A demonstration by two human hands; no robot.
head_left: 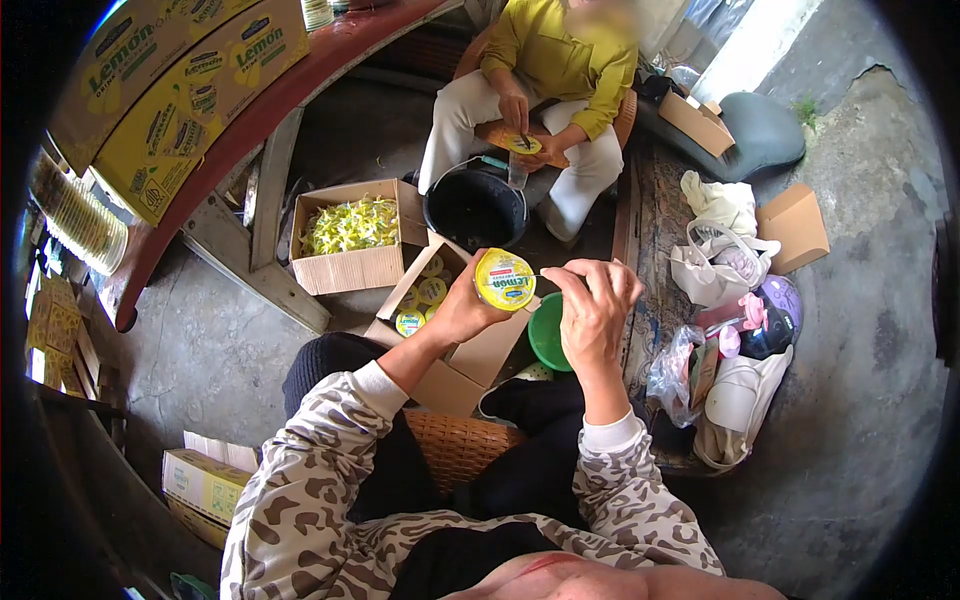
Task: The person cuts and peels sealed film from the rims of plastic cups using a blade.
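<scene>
My left hand [462, 312] is closed round a lemon drink cup [505, 279], its yellow printed lid turned up toward me. Beside the lid's right edge, my right hand [597, 300] pinches a thin pale strip [541, 274] between thumb and forefinger; its kind is too small to tell. Below my left hand stands an open carton [470, 355] with several lemon cups [410, 322] inside. A green basin [548, 333] sits under my right hand, partly hidden by it.
Opposite me sits a person in a yellow shirt [560, 60], holding another cup [519, 160]. Between us are a black bucket [476, 208] and a box of yellow packets [350, 225]. Bags [735, 400] lie on the bench at right. Lemon cartons [190, 90] stand on a red table.
</scene>
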